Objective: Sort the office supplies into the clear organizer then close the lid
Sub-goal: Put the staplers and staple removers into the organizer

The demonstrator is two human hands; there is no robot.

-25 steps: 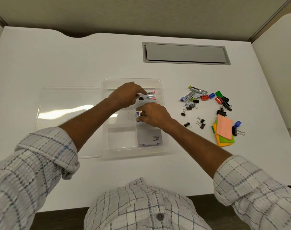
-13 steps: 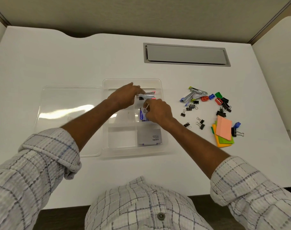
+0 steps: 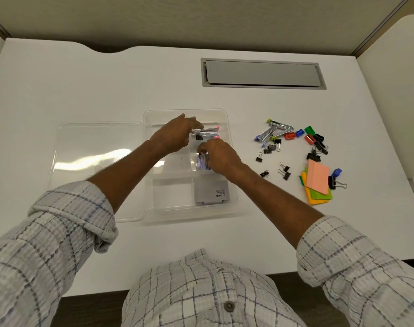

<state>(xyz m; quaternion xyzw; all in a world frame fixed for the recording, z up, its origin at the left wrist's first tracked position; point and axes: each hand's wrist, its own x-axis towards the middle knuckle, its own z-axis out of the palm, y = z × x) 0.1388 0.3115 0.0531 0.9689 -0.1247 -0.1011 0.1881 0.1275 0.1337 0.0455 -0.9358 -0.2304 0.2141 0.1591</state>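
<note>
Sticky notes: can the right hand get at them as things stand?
Probably yes. The sticky notes lie uncovered on the desk, right of the organizer, with only scattered binder clips between. But the right hand seems to pinch a purple packet in the organizer and must let go first.

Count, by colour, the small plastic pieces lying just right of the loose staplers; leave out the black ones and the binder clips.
Red pieces: 2
Blue piece: 1
Green piece: 1
Total: 4
</note>
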